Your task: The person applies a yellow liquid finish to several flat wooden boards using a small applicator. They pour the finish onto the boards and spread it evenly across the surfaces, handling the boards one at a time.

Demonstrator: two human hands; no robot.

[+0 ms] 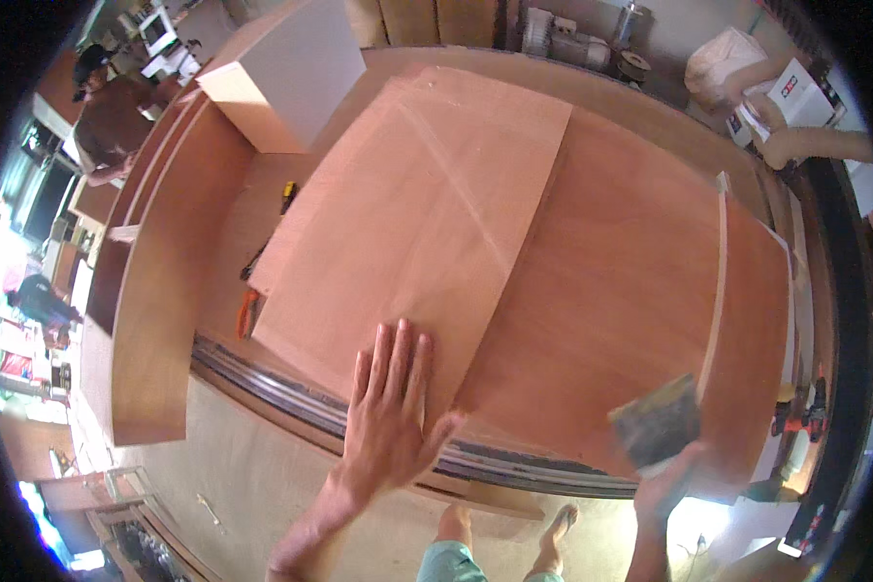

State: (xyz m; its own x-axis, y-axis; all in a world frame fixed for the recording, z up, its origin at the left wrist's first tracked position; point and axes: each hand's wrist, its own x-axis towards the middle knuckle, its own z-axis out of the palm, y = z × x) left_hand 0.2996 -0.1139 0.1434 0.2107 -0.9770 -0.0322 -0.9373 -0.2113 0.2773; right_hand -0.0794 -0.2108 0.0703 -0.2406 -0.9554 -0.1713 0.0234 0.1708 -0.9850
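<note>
**Plywood sheets with two hands and one flat tool, benchtop**

Left hand (388, 417): one, unclenched, grasping nothing; fingers extended and laid on the pale plywood sheet (417, 223), near its front right corner.

Right hand (664, 485): one, motion-blurred, gripping a broad scraper-like tool (656, 424), squarish, dark grey with a yellowish edge. The tool stands over the front right part of the reddish plywood panel (621, 281); whether it touches the surface cannot be told.

Placement: the pale sheet lies on the left, overlapping the reddish panel; a narrow wooden strip (719, 281) runs along the panel's right part.

Surroundings: orange-handled tool (246, 312) beside the pale sheet's left edge; open wooden cabinet (165, 281) farther left; metal rails (272, 376) along the bench front; red-and-black power tool (807, 420) at far right.

Handling notes, by judgement: even pressure from a flat left palm should steady the sheet; the fingers are best kept out of the tool's path. The tool calls for a firm grip and a low, level face, since a dipped corner could score the veneer or catch the strip.
</note>
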